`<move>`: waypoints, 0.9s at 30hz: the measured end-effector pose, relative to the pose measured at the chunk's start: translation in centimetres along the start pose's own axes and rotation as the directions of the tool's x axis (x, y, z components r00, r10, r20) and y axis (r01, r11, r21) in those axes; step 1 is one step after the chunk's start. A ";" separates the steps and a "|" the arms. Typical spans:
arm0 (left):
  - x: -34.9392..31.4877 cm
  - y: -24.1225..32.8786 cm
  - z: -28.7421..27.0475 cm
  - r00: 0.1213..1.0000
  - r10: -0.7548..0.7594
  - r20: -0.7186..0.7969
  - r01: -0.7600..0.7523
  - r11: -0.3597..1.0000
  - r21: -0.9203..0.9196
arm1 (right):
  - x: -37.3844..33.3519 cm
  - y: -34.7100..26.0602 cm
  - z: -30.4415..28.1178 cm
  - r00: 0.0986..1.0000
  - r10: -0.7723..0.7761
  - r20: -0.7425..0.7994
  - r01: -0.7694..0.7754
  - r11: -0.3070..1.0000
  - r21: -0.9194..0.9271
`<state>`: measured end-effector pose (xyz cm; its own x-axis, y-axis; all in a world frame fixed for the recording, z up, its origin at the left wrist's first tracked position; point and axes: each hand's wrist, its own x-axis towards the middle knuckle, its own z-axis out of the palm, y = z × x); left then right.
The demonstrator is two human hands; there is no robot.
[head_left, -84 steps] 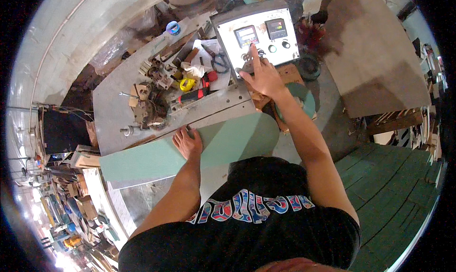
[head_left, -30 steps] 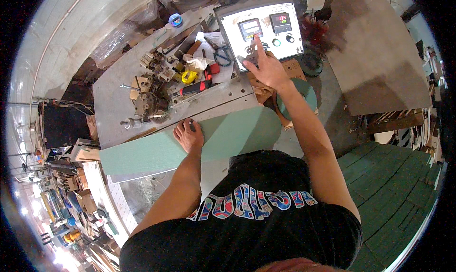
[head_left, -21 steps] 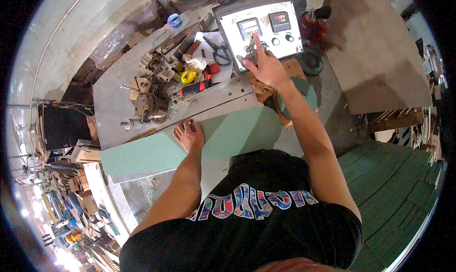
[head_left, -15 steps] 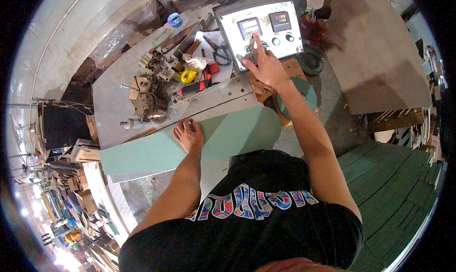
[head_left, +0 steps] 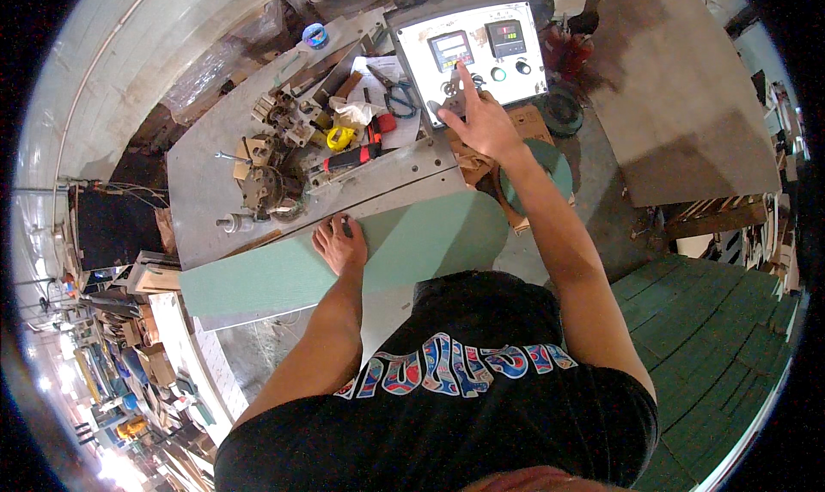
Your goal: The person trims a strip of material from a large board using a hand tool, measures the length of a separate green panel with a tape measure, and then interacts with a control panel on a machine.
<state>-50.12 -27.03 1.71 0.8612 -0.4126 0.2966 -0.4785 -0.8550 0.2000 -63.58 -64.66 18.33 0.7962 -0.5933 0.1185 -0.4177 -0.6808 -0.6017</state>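
My right hand (head_left: 485,124) is at a white control panel (head_left: 419,55) in a dark housing. Its index finger is stretched out, the tip at the lower edge of the left display unit (head_left: 451,48), and the thumb stands apart from it. Beside that unit sits a second display (head_left: 505,38) with lit digits, and knobs (head_left: 498,74) are below. My left hand (head_left: 342,244) rests on a long pale green strip of sheet (head_left: 412,234) near its far edge, fingers apart and slightly bent. A small dark patch by the thumb is unclear.
Behind the sheet, the grey metal table (head_left: 202,178) carries metal machine parts (head_left: 271,187), a yellow tape measure (head_left: 340,138), a red-and-black tool (head_left: 352,158) and pliers (head_left: 400,101). Green rolls (head_left: 550,174) and cardboard (head_left: 528,124) lie under the panel. Stacked dark green sheets (head_left: 687,346) are at right.
The lit digits on the right display differ. My right index finger has shifted very slightly; my left hand and the green sheet stay almost in place.
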 end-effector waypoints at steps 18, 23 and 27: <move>-0.1 -0.3 0.3 1.000 0.001 -0.004 -0.001 1.000 -0.004 | 0.5 0.3 0.2 0.999 0.022 -0.024 -0.021 0.999 0.048; -0.1 -0.2 0.1 1.000 0.010 -0.001 -0.010 1.000 -0.006 | 0.4 -0.2 -0.1 0.998 0.054 -0.025 -0.053 0.998 0.018; 0.0 -0.1 0.1 1.000 0.000 0.010 0.000 1.000 -0.005 | 0.4 -0.6 -0.2 0.997 0.077 -0.007 -0.077 0.997 0.005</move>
<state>-50.08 -26.94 1.61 0.8628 -0.4157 0.2876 -0.4794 -0.8533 0.2050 -63.10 -64.61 18.89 0.7587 -0.6468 0.0776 -0.4755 -0.6312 -0.6127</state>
